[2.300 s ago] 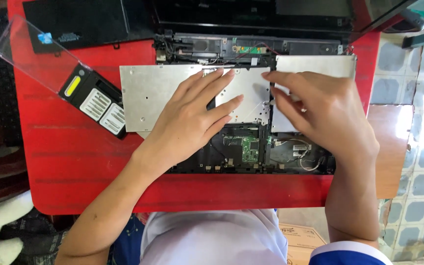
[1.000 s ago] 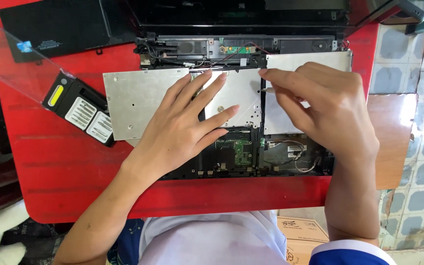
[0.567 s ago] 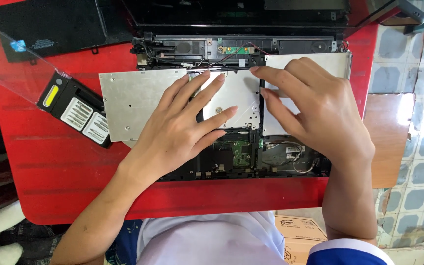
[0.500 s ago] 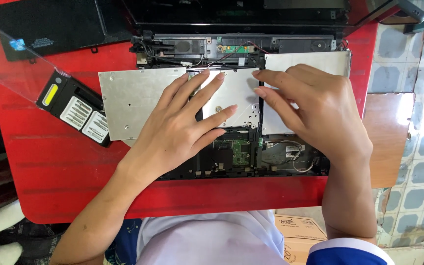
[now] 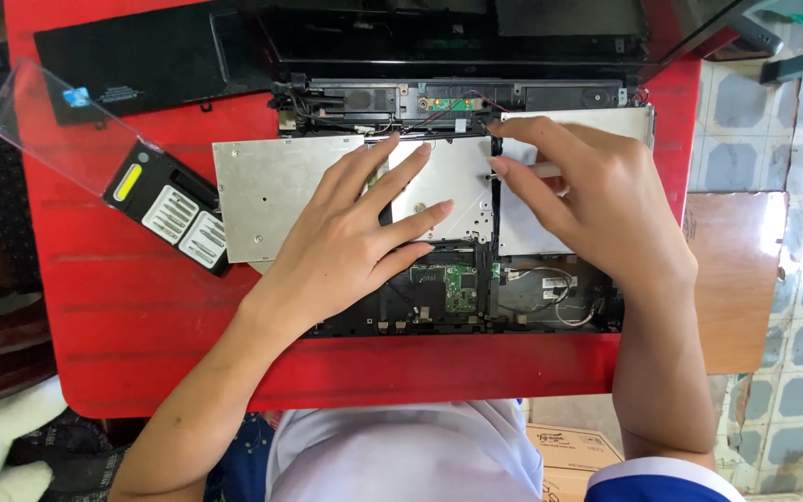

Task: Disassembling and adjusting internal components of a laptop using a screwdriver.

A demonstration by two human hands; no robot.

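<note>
A dismantled black laptop base (image 5: pixel 476 307) lies on a red table (image 5: pixel 123 307), its green circuit board (image 5: pixel 462 284) and wires exposed. A silver metal keyboard back plate (image 5: pixel 271 191) lies flipped over the base. My left hand (image 5: pixel 355 237) rests flat on this plate with fingers spread. My right hand (image 5: pixel 587 200) sits over the plate's right part, its thumb and forefinger pinched close at the dark gap near the plate's middle. What the fingertips pinch is too small to tell.
A black bit-set case (image 5: pixel 169 206) with a clear open lid (image 5: pixel 58 121) sits at the left. A black panel (image 5: pixel 141 60) lies at the back left. The open laptop screen edge (image 5: pixel 476 23) runs along the back. Tiled floor (image 5: pixel 773 139) and a wooden surface (image 5: pixel 736 279) are to the right.
My right hand has shifted slightly leftward and its fingertips have drawn together at the plate's gap. My left hand stays pressed flat on the plate.
</note>
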